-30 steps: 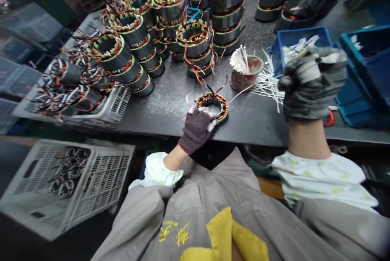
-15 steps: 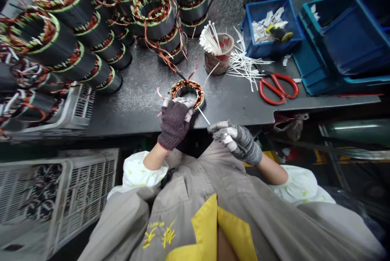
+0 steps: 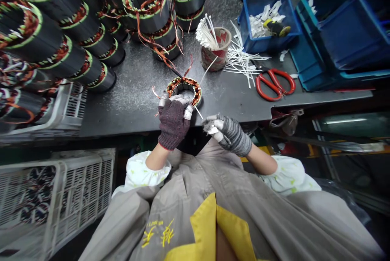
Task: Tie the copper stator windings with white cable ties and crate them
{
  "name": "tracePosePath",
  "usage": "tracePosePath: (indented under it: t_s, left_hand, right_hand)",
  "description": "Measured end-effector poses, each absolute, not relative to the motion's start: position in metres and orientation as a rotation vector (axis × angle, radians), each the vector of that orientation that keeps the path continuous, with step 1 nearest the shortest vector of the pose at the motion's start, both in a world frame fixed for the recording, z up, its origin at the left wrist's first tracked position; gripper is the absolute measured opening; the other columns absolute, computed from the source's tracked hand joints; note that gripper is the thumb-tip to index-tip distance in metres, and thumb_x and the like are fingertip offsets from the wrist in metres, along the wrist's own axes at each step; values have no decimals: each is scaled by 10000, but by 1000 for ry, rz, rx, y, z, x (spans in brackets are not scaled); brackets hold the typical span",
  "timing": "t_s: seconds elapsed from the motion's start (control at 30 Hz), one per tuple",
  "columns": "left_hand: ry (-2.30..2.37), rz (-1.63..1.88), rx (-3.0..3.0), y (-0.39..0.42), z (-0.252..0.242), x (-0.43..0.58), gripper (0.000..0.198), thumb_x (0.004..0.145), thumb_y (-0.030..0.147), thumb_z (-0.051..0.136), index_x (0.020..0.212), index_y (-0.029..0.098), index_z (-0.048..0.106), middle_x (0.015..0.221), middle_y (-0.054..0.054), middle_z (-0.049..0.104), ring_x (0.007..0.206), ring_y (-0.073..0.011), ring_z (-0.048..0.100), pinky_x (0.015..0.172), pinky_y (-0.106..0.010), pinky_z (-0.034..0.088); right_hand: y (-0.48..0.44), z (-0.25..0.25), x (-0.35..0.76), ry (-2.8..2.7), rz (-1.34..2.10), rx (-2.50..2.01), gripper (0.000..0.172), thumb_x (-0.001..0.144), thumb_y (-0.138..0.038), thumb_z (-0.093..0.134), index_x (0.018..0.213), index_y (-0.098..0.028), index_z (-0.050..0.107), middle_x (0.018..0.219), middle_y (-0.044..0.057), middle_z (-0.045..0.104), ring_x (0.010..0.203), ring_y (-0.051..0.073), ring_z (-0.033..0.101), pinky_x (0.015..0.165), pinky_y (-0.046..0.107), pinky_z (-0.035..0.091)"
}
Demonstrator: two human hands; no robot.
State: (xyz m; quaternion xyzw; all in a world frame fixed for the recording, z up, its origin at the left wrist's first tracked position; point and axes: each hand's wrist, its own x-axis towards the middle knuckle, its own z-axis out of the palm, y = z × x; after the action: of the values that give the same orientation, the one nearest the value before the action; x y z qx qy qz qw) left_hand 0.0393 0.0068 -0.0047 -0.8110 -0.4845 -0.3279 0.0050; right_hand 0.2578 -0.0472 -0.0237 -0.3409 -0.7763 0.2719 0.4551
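Note:
A motor stator with copper windings and a green-edged rim sits near the front edge of the bench. My left hand, in a dark purple glove with pale fingertips, grips its near left side. My right hand, in a grey striped glove, is closed at the bench edge. Its fingers pinch a white cable tie that runs up to the near right rim of the stator. Another thin white strand sticks up from the stator's right side. Copper leads and a black sleeve rise from its back.
Stacked stators fill the left and back. Behind the work stand a cup of cable ties, loose ties and red-handled scissors. Blue bins stand at right. A white crate is below the bench at left.
My right hand has moved left and slightly up, closer to the stator, so less of the cable tie shows between them. My left hand keeps its hold; the whole view has shifted slightly.

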Motion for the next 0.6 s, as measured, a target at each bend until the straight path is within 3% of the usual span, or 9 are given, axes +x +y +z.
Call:
tracePosePath:
  t_s: [0.13, 0.2, 0.33, 0.43, 0.6]
  left_hand:
    - [-1638, -1279, -2461, 7, -4, 49, 290, 1061, 351, 547, 1290, 220, 668, 1240, -71, 793, 1232, -236, 722, 1294, -490, 368]
    - [-1651, -1381, -2446, 9, -4, 52, 313, 1053, 343, 578, 1335, 230, 653, 1258, -75, 788, 1229, -233, 726, 1277, -489, 392]
    - [-1573, -1352, -2519, 12, -5, 52, 193, 1040, 317, 585, 1154, 260, 730, 1136, -45, 813, 1187, -245, 736, 1258, -534, 386]
    - [-1522, -1329, -2483, 13, -9, 51, 199, 1030, 290, 564, 1144, 252, 722, 1119, -39, 810, 1202, -238, 728, 1259, -535, 379]
    - [-1400, -1277, -2468, 10, -9, 49, 192, 1022, 275, 558, 1140, 253, 709, 1101, -37, 803, 1170, -230, 737, 1239, -536, 413]
  right_hand:
    - [-19, -19, 239, -1575, 922, -932, 357, 1047, -546, 570, 1018, -240, 751, 1076, 79, 791, 986, 221, 765, 933, 379, 641]
    - [-8, -14, 230, -1303, 1121, -991, 407, 953, -638, 695, 1005, -235, 733, 946, 53, 782, 810, 204, 756, 775, 362, 662]
    - [-1, -7, 223, -976, 1371, -1064, 504, 736, -649, 902, 886, -231, 665, 681, -31, 671, 523, 136, 613, 479, 263, 537]
    - [-3, -7, 224, -975, 1368, -1071, 499, 729, -653, 894, 810, -233, 639, 632, -46, 624, 505, 122, 568, 479, 258, 508]
    - [5, -14, 224, -1241, 1097, -1150, 409, 803, -608, 841, 831, -224, 700, 738, 2, 706, 647, 154, 634, 633, 294, 562]
